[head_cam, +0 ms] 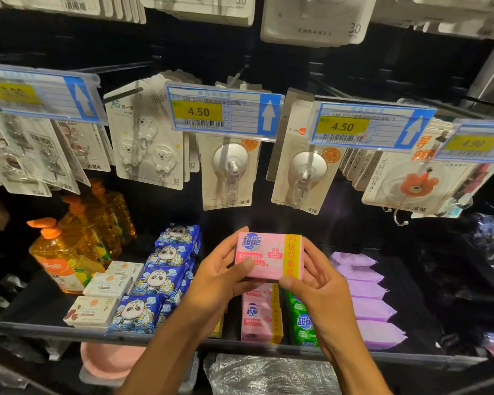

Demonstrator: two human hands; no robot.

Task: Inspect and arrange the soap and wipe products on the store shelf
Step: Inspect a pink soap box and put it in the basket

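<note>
Hands [271, 277] gripping glossy pink rectangular soap pack [268, 255], above shelf [40, 327]

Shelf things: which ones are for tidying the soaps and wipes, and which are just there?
For the job: held pink soap pack, pink soap stack, green soap, blue panda packs, purple packs.
Just there: orange bottles, hanging hooks, price tags, pink basin.
</note>
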